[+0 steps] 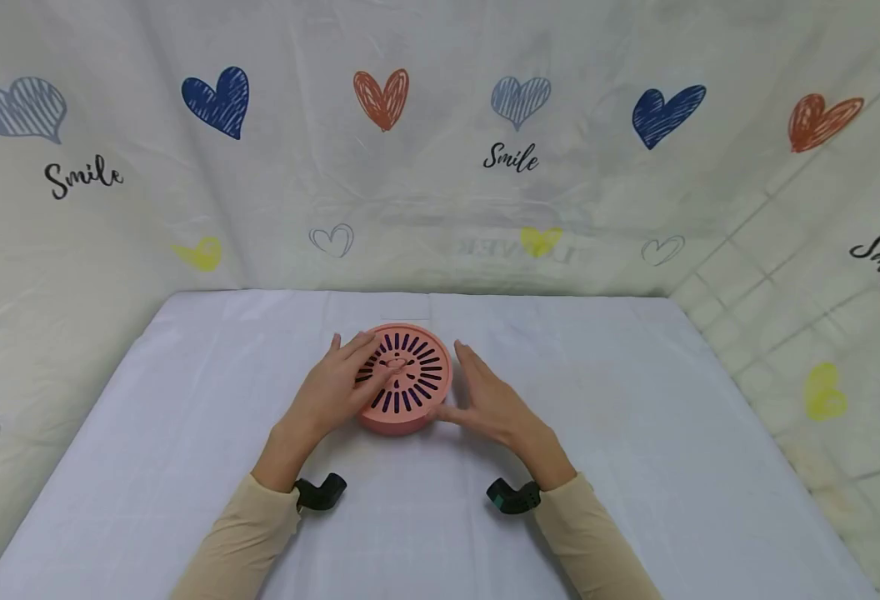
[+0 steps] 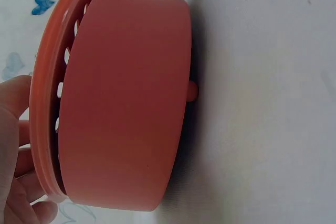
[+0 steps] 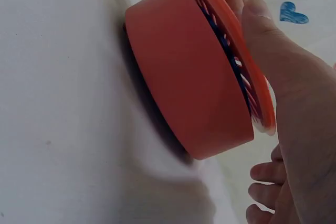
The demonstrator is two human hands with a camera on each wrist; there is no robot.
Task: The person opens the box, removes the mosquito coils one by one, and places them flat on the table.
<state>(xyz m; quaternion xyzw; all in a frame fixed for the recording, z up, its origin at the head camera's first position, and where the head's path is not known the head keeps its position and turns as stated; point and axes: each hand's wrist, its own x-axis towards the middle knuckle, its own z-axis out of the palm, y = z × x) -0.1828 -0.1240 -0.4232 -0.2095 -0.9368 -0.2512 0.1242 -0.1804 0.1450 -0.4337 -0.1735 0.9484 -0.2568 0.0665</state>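
Note:
A round coral-pink box (image 1: 397, 427) with a slotted lid (image 1: 421, 375) sits on the white table. My left hand (image 1: 331, 387) reaches over the lid, thumb by the small raised knob (image 1: 397, 364) and fingers at the far left rim, holding the lid. A narrow gap shows between the lid and the box's smooth side wall (image 2: 123, 98) in both wrist views. My right hand (image 1: 492, 404) is spread at the box's right side, its thumb (image 3: 265, 30) at the lid's rim and its other fingers extended. The inside of the box is hidden.
The white cloth-covered table (image 1: 635, 467) extends around the box. Behind it hangs a pale curtain (image 1: 440, 192) printed with hearts and words. A black wrist camera (image 1: 322, 492) sits at the left wrist and another wrist camera (image 1: 513, 497) at the right.

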